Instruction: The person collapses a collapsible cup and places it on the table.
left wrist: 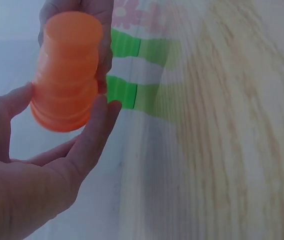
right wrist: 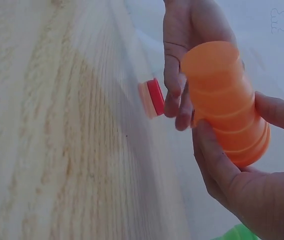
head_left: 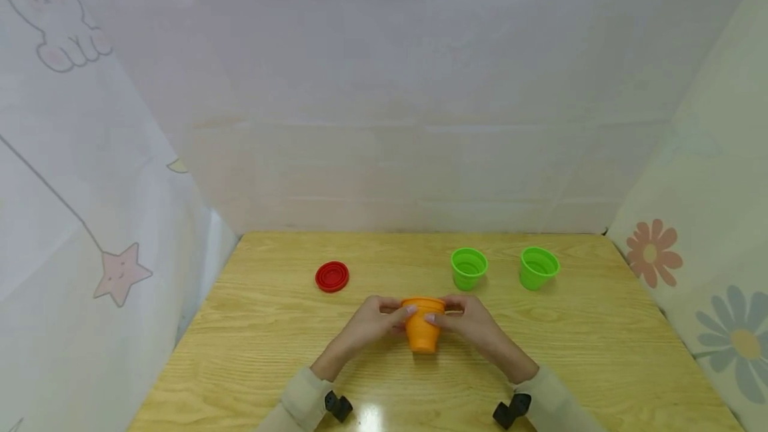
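An orange collapsible cup [head_left: 423, 329] is held between both hands, extended to its full height with its rim up. My left hand [head_left: 373, 323] grips its left side, thumb on the near wall and fingers behind. From the other side my right hand [head_left: 477, 325] grips it the same way. In the left wrist view the ridged wall of the orange cup [left wrist: 67, 75] shows between thumb and fingers. The right wrist view shows the orange cup [right wrist: 227, 100] clear of the table, its narrower base toward the camera.
Two green collapsible cups, one at the middle right [head_left: 469, 269] and one farther right [head_left: 539, 268], stand extended behind the hands. A red collapsible cup [head_left: 332, 277] lies flattened at the back left. The wooden table [head_left: 270, 325] ends at curtains on three sides.
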A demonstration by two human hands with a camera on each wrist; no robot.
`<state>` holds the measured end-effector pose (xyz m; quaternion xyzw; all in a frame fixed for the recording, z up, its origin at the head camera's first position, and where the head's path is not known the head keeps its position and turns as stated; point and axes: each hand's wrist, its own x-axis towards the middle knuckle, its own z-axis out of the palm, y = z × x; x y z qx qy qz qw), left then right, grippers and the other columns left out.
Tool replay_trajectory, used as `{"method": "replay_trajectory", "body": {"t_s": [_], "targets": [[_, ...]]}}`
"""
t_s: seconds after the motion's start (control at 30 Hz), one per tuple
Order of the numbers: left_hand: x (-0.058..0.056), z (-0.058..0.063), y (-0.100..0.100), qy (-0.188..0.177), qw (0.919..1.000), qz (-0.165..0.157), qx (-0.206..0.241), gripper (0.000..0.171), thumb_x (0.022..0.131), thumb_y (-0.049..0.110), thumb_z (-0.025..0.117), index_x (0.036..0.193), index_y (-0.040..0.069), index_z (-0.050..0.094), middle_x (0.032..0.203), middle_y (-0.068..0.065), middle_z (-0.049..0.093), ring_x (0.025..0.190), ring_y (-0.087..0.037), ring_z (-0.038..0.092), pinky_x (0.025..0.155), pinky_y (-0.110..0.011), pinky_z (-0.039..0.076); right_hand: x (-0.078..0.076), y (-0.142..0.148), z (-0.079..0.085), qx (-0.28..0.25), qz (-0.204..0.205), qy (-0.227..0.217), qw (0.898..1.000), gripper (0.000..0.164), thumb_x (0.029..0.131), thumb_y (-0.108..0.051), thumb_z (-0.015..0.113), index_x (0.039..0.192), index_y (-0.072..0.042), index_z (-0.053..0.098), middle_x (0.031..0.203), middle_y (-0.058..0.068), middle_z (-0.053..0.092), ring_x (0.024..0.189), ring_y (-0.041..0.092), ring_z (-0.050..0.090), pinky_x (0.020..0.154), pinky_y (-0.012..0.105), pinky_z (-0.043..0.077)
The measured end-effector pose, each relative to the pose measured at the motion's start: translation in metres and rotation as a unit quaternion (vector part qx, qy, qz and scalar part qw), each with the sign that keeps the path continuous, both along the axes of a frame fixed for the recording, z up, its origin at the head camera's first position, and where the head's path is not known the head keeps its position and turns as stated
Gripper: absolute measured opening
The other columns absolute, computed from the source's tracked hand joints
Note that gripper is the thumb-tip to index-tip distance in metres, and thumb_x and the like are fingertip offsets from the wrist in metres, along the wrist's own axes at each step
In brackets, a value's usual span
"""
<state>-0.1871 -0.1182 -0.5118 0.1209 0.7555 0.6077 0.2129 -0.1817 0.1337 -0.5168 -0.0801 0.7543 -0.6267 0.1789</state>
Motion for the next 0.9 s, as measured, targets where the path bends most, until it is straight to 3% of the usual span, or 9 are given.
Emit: {"method": "replay_trajectory", "body": {"t_s": [0.2, 0.33, 0.53, 0.73, 0.9], "targets": [[0.000, 0.002, -0.006, 0.018, 0.9997, 0.009, 0.013, 0.056, 0.100, 0.035, 0.075, 0.143, 0.003, 0.061, 0.140, -0.018, 0.068, 0.122, -0.027, 0.072, 0.103, -0.038, 0.062, -0.001, -0.001, -0.003, -0.014, 0.043, -0.009, 0.999, 0.055, 0.101, -0.036, 0.072, 0.133, 0.009, 0.064, 0.128, 0.018, 0.072, 0.108, 0.017, 0.073, 0.097, 0.036, 0.064], [-0.003, 0.001, -0.007, 0.032, 0.9993, 0.005, 0.018, 0.043, 0.099, 0.029, 0.076, 0.136, 0.007, 0.069, 0.132, -0.014, 0.073, 0.115, -0.023, 0.074, 0.100, -0.035, 0.062, -0.002, -0.001, -0.006, -0.034, 0.076, -0.024, 0.996, 0.053, 0.106, -0.037, 0.064, 0.131, 0.009, 0.065, 0.124, 0.016, 0.073, 0.105, 0.016, 0.074, 0.096, 0.036, 0.065], [-0.007, -0.005, -0.010, 0.012, 0.9986, -0.001, 0.052, 0.037, 0.099, 0.023, 0.076, 0.129, 0.002, 0.071, 0.121, -0.014, 0.077, 0.101, -0.015, 0.076, 0.097, -0.042, 0.064, -0.005, 0.001, -0.008, -0.034, 0.111, -0.036, 0.993, 0.058, 0.109, -0.047, 0.053, 0.133, 0.005, 0.065, 0.117, 0.012, 0.074, 0.099, 0.019, 0.075, 0.092, 0.039, 0.066], [-0.009, -0.008, -0.013, -0.026, 0.9970, -0.004, 0.073, 0.041, 0.099, 0.026, 0.076, 0.131, 0.002, 0.068, 0.118, -0.014, 0.079, 0.099, -0.018, 0.077, 0.098, -0.049, 0.063, -0.005, 0.002, -0.007, -0.029, 0.102, -0.024, 0.994, 0.064, 0.111, -0.052, 0.045, 0.136, 0.004, 0.065, 0.120, 0.013, 0.075, 0.105, 0.018, 0.074, 0.097, 0.040, 0.064], [-0.008, -0.006, -0.012, -0.047, 0.9959, 0.008, 0.077, 0.043, 0.100, 0.030, 0.074, 0.131, 0.001, 0.067, 0.114, -0.015, 0.080, 0.095, -0.021, 0.078, 0.100, -0.054, 0.062, -0.005, 0.000, -0.006, -0.027, 0.073, -0.008, 0.997, 0.057, 0.109, -0.047, 0.055, 0.140, 0.000, 0.063, 0.134, 0.016, 0.069, 0.113, 0.019, 0.073, 0.100, 0.041, 0.063]]}}
